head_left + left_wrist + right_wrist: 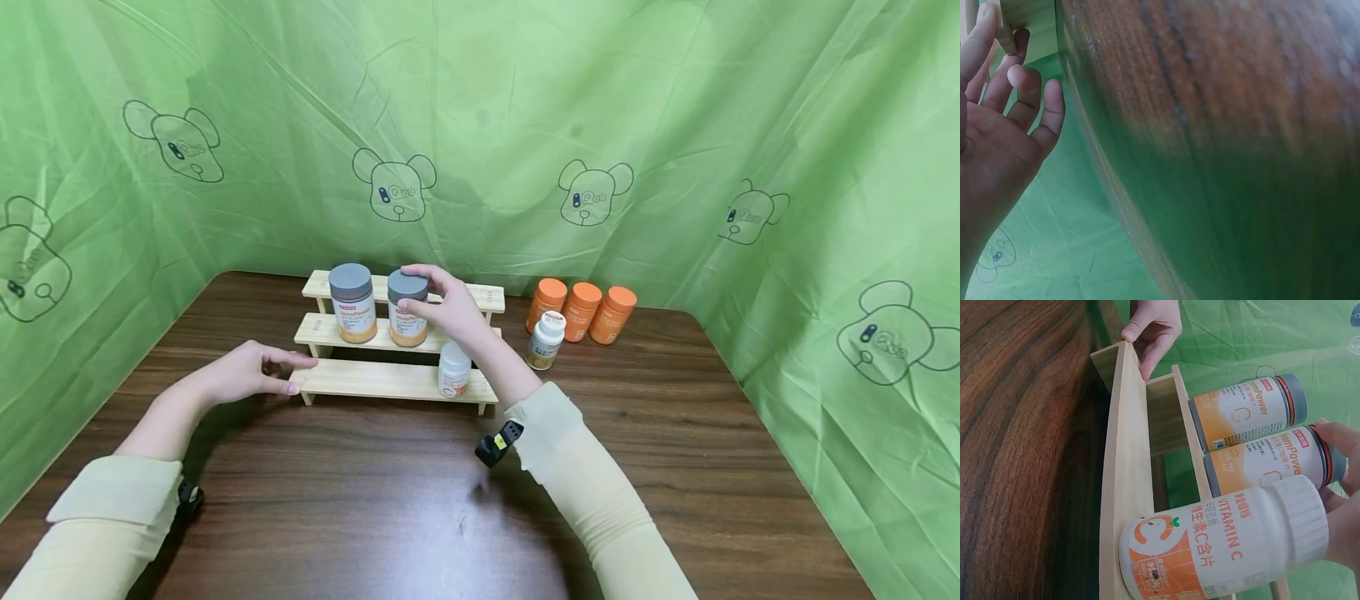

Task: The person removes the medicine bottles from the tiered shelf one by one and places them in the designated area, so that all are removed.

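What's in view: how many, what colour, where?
Table: one, dark brown, foreground
Stepped rack: one, pale wood, on table
Grey-lidded jars: two, grey, white, orange, middle step
White bottle: one, white, orange, front step, right end
White-capped bottle: one, white, yellowish, right of rack
Orange bottles: three, orange, behind that one
Cloth: count unclear, green, around table
Animal drawings: at least six, dark, on cloth
Cameras: two, black, wrists
Sleeves: two, cream, forearms
Left hand: one, pinching front step's left end
Right hand: one, holding right jar's lid
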Available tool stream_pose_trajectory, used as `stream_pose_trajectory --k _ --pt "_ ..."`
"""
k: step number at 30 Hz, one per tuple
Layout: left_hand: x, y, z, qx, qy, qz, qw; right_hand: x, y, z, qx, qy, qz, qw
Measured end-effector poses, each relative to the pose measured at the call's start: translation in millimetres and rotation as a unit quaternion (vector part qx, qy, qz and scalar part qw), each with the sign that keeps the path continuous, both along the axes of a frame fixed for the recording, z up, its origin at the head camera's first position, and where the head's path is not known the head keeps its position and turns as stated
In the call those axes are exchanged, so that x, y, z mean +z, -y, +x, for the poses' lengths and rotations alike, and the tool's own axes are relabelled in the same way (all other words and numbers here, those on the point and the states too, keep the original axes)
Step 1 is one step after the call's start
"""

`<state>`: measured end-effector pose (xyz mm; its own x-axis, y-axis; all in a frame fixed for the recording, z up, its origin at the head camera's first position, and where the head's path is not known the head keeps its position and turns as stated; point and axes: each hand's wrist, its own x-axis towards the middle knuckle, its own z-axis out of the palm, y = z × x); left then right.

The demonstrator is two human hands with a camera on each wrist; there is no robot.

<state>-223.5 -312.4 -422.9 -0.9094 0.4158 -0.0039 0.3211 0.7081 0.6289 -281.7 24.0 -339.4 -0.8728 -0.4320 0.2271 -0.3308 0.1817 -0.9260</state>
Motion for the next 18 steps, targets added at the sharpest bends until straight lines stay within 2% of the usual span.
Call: stream_pose_trajectory --k 13,18 --pt "-0.6 -0.8 -0.7 0.001 0.000 -0.005 1.0000 2.1 -1.1 1.1 -0.011 0.006 -0.010 0.9999" --pt "-0.3 -1.3 0.1 0.003 0.001 -0.005 1.0000 8.7 -4.2 4.3 -0.017 0.011 -0.018 0.9996"
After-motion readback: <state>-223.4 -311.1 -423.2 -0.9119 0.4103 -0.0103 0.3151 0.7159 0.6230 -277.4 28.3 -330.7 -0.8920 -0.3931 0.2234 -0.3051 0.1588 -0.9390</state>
